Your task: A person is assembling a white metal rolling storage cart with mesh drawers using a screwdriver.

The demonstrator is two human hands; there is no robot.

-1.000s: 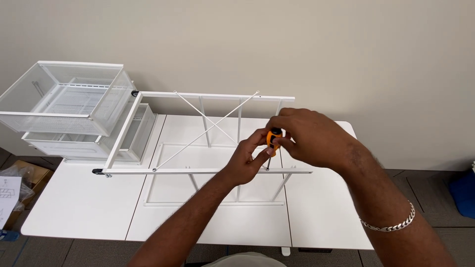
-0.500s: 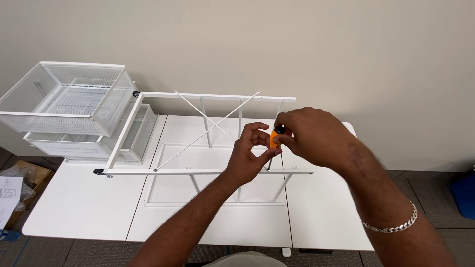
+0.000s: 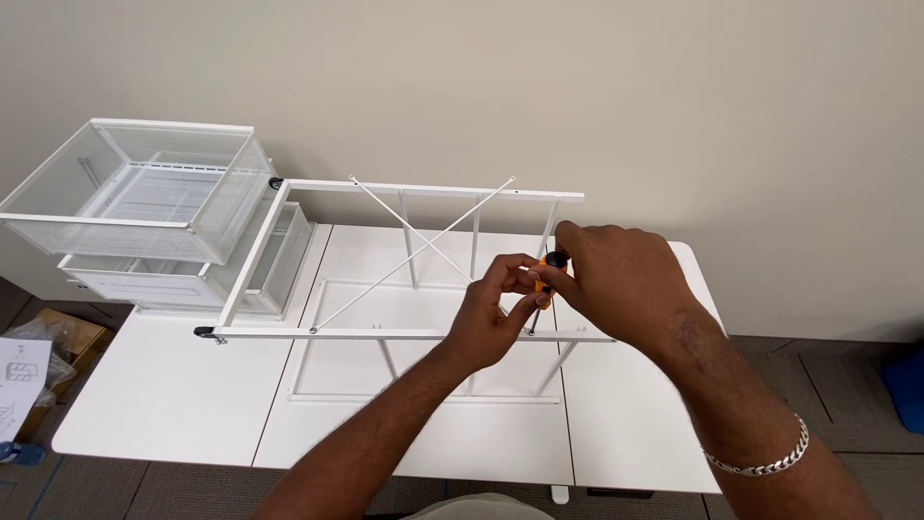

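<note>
The right hand (image 3: 621,279) is closed around the orange and black handle of a screwdriver (image 3: 549,270), just right of the frame's centre. The shaft runs down to the front rail of a white metal frame (image 3: 404,334). The left hand (image 3: 491,313) sits just beside the right hand, its fingertips (image 3: 527,279) pinched on the screwdriver handle below the right hand's grip. Both hands are close together and touching the tool.

The metal frame lies on its side across a white table (image 3: 173,404). Two thin crossed rods (image 3: 428,241) span its rear face.

At the upper left of the frame, two white mesh drawers are stacked. The upper drawer (image 3: 135,188) sits tilted on the lower drawer (image 3: 183,274) and overhangs it to the left. The upper drawer's interior shows only its mesh floor and walls. The lower drawer's contents are hidden by the drawer above.

At the lower left edge, on the floor, there is a cardboard box (image 3: 48,342) with a printed sheet (image 3: 19,380) beside it.
</note>
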